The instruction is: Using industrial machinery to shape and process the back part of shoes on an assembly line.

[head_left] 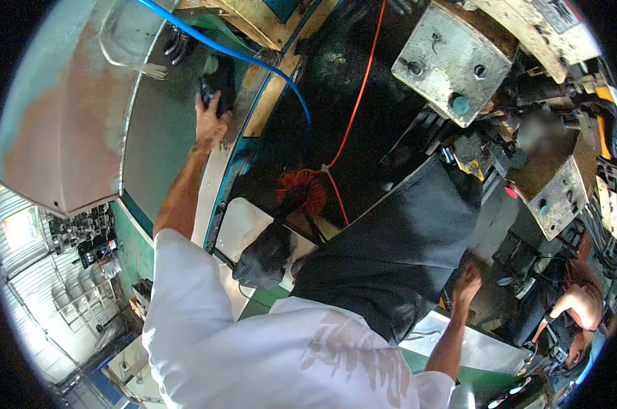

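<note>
White shirt [254,347] filling near view. Left hand [212,125] touching dark item [219,80] on far-left grey-green surface [157,119], fingers parted, grip unclear. Right hand [466,283] hanging at right, blurred, fingers appearing curled, contents indeterminate. We are judging contact made, lifting not yet evident, completion unconfirmed.

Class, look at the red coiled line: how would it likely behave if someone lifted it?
The red coiled line would probably be springy rather than stiff, since its loops bunch together. It looks fairly light, being slender. It may not lift freely, as a straight length runs upward out of view.
</note>
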`<state>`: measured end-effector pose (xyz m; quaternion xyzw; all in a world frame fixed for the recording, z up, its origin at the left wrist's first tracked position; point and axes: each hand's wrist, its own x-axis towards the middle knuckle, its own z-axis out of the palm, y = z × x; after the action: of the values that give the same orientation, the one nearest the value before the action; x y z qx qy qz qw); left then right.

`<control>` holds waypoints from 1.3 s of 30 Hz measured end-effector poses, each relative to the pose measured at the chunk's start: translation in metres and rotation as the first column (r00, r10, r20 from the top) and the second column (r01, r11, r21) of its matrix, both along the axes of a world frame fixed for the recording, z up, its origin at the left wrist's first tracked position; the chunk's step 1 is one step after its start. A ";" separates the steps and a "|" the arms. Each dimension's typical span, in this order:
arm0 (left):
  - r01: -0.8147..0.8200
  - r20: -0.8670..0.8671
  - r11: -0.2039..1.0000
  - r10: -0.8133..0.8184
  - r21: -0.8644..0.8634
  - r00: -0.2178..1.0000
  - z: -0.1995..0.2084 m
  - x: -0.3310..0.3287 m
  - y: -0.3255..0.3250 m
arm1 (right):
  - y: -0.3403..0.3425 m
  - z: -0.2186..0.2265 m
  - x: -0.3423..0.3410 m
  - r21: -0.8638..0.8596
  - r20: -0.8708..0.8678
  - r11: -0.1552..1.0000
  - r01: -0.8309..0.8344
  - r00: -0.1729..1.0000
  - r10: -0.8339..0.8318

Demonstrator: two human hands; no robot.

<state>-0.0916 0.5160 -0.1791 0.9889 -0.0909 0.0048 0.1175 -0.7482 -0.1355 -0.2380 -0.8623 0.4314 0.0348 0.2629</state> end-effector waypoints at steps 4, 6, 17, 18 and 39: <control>0.234 0.192 0.922 -0.301 0.309 0.934 -0.025 0.080 0.046 | 0.080 -0.001 -0.064 0.052 -0.215 0.998 0.038 0.976 -0.026; 0.233 0.104 0.914 -0.281 0.331 0.954 -0.039 0.116 0.021 | 0.100 0.011 -0.090 0.091 -0.085 0.957 0.275 0.960 -0.268; 0.132 -0.140 0.505 -0.022 0.853 0.990 -0.125 0.269 0.040 | 0.048 0.044 -0.074 0.077 -0.234 0.991 0.109 0.968 -0.088; 0.090 -0.061 0.678 -0.067 0.729 0.996 -0.146 0.274 0.038 | 0.038 0.054 -0.094 0.108 -0.275 0.974 0.200 0.947 -0.164; 0.303 -0.372 0.895 -0.417 -0.328 0.829 -0.073 0.152 0.053 | 0.294 0.074 -0.244 0.079 -0.368 0.576 0.813 0.561 -0.742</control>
<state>0.0602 0.5688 -0.2522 0.9059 -0.2474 -0.2255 0.2595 -0.9918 0.1583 -0.1641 -0.5261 0.7955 0.0940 0.2856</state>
